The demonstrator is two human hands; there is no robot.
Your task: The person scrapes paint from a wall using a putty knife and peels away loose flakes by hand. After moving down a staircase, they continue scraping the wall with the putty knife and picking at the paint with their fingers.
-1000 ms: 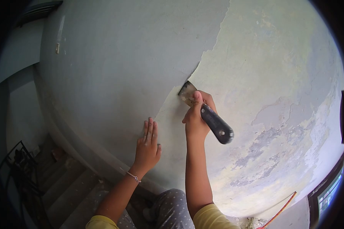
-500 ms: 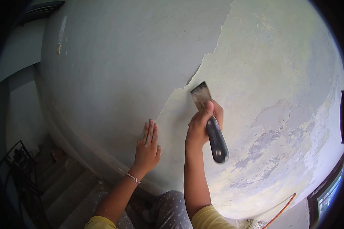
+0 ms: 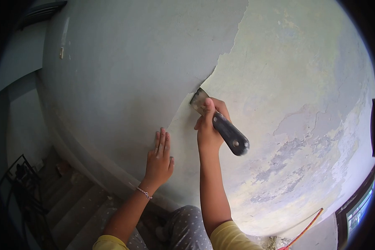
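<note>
My right hand (image 3: pixel 212 125) is wrapped round the black handle of a putty knife (image 3: pixel 231 135), thumb laid along the top. The knife's metal blade meets the ragged edge of the grey paint layer (image 3: pixel 133 62), where it borders the pale, bare patch of wall (image 3: pixel 262 83). Lower and to the left, my left hand (image 3: pixel 159 160) rests flat against the wall with its fingers stretched out, close to the lower end of that paint edge. It holds nothing.
Stairs (image 3: pixel 75 208) descend at the lower left beside a dark metal railing (image 3: pixel 25 183). A window (image 3: pixel 358 212) shows at the lower right. An orange-red cord or rod (image 3: pixel 306 229) leans near the wall's base. Flaking patches (image 3: pixel 283 158) mark the wall on the right.
My right hand has moved the putty knife left and slightly up, tilting it further so the blade reaches the paint edge. The left hand stays almost in place.
</note>
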